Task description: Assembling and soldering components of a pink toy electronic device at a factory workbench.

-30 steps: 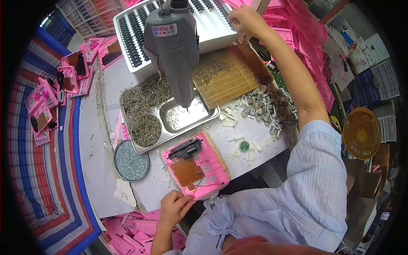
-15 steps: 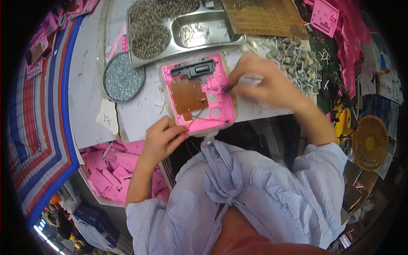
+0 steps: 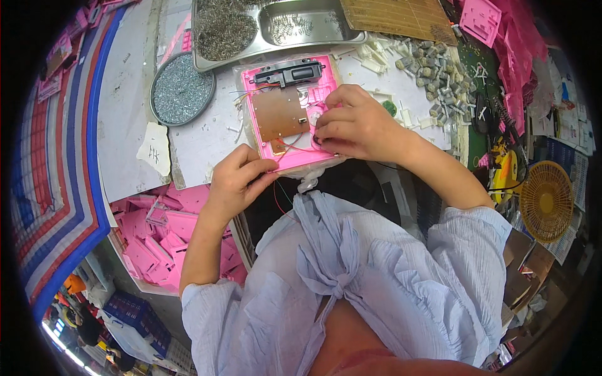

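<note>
A pink plastic housing (image 3: 300, 164) lies at the table's near edge, with a brown circuit board (image 3: 276, 114) and a black module (image 3: 290, 73) in it. Thin red wires run across its near end. My left hand (image 3: 237, 178) is closed at the near left corner, thumb and forefinger pinched together where thin wires hang down; the wires seem to pass between the fingertips. Over the housing's right side, my right hand (image 3: 359, 125) is closed with its fingertips down in the shell. Whatever those fingertips grip is hidden.
A metal tray (image 3: 301, 28) of small springs and a round dish (image 3: 182, 91) of tiny screws stand beyond the housing. Grey and white parts (image 3: 439, 75) are heaped at the right. Below left is a box of pink shells (image 3: 166, 241); a yellow fan (image 3: 547, 200) stands far right.
My right hand has come in from beyond the housing's right edge, its fingertips now inside the shell. The left hand stays at the near left corner. The whole view has shifted slightly.
</note>
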`<state>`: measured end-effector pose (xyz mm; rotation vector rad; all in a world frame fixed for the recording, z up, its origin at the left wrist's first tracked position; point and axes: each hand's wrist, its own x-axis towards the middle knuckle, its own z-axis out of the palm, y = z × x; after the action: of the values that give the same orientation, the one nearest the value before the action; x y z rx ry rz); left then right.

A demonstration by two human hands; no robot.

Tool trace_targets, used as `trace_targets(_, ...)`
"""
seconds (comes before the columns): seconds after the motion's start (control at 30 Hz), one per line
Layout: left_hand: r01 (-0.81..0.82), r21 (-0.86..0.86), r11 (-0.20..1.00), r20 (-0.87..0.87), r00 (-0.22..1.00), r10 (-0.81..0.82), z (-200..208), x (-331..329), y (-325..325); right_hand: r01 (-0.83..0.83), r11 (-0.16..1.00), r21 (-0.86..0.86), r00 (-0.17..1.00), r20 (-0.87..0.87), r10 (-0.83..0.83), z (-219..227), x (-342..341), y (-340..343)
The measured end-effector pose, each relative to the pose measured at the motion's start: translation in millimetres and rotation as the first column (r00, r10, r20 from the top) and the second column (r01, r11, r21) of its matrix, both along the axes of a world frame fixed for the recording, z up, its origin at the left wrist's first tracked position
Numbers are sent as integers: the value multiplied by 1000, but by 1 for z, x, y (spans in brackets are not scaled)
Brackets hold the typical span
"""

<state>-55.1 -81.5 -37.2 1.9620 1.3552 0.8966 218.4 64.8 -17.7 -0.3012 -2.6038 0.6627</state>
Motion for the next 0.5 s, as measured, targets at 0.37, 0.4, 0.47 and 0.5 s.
trace_targets(0.37,11,7,1000,-31,999,-11,1,-1,1,-43,990,-134,982,-187,18,-24,4,9)
trace_targets(0.4,14,1,1000,-30,999,-14,0,-1,1,-47,984,-170,983,-185,15,-25,4,8)
trace_targets(0.47,20,-11,1000,-26,999,-20,-1,-1,2,-23,988,-153,985,-172,-4,-28,7,4)
trace_targets(0.5,20,-16,1000,-27,999,-21,-1,-2,2,-17,993,-120,987,-162,-2,-28,8,3)
